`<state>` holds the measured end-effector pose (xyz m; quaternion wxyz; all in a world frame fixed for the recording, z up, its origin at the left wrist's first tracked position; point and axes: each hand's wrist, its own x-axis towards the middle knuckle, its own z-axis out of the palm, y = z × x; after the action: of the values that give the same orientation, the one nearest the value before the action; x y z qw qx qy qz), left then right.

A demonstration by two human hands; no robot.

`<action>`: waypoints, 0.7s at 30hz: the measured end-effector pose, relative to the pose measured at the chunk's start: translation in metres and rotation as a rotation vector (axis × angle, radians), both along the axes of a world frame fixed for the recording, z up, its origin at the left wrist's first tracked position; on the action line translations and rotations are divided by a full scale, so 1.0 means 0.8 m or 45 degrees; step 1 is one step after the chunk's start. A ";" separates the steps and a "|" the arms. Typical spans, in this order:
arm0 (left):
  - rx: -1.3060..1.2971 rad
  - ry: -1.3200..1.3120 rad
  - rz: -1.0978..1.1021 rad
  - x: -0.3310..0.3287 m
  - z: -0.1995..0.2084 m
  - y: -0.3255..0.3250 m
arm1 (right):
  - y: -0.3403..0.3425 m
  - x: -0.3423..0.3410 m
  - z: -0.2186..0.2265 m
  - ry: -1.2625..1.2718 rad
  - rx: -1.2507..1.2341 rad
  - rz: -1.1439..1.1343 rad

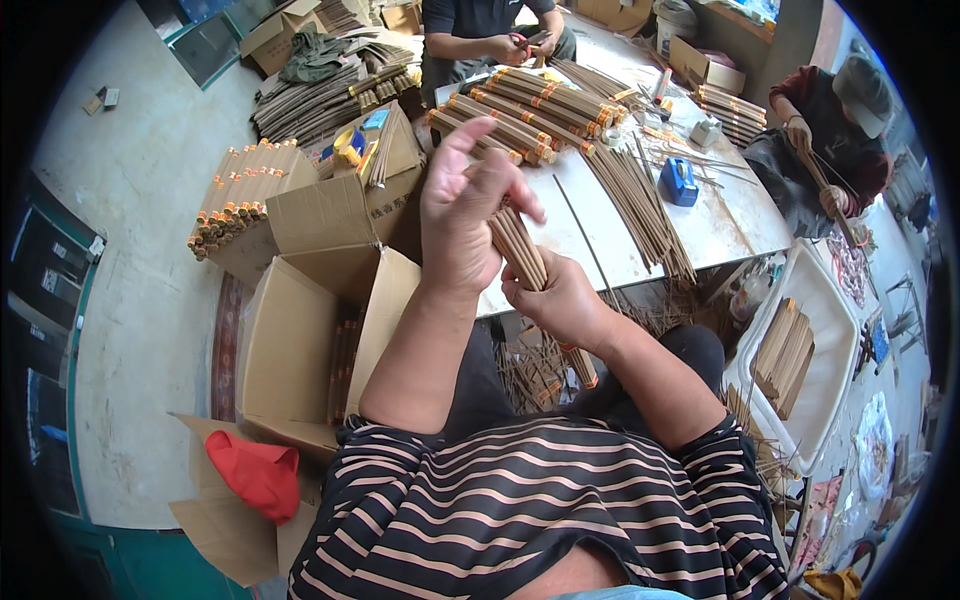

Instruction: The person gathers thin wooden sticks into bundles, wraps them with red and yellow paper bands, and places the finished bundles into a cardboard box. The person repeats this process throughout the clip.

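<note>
Bundle Upright Between Two Bare Hands

I have a bundle of thin brown sticks (518, 250) in the middle of my view, tilted slightly, just off the near edge of a white table (725, 222). The right hand (568, 305) wraps round its middle, fingers pressed together against the sticks; the lower end, ringed with an orange-red band, shows beneath the fist. The left hand (462, 220) is raised beside the upper end, its fingers bent, spread apart and blurred; I cannot tell whether any of them pinch the stick tops.

On the far part of the table I see banded bundles (535, 110) lying in a pile, and to their right a fan of loose sticks (640, 215) reaching the near edge. A small blue plastic object (679, 182) sits right of that fan.

To my left stands an open cardboard box (285, 345), with a red cloth (258, 478) on its near side. Farther left, more bundles (245, 190) are stacked. On the right, a white tub (832, 370) holds a heap of sticks (784, 358).

One co-worker (470, 25) sits beyond the table; another, in a grey cap (862, 95), holds long sticks at the far right.
</note>
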<state>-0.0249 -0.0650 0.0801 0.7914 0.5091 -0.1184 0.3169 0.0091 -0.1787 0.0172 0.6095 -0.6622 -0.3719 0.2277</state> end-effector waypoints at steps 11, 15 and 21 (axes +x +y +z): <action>0.373 0.331 0.417 0.003 -0.012 -0.018 | 0.030 0.028 0.018 -0.549 0.319 -0.184; 0.354 0.218 0.430 0.025 -0.010 -0.010 | 0.047 0.047 0.010 -0.606 0.333 -0.244; 0.255 0.309 0.460 0.053 -0.025 0.007 | 0.068 0.077 -0.024 -0.340 0.243 -0.173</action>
<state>0.0179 -0.0595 0.0597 0.6759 0.6324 0.0398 0.3765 0.0706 -0.1241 -0.0024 0.6287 -0.6492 -0.4239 0.0597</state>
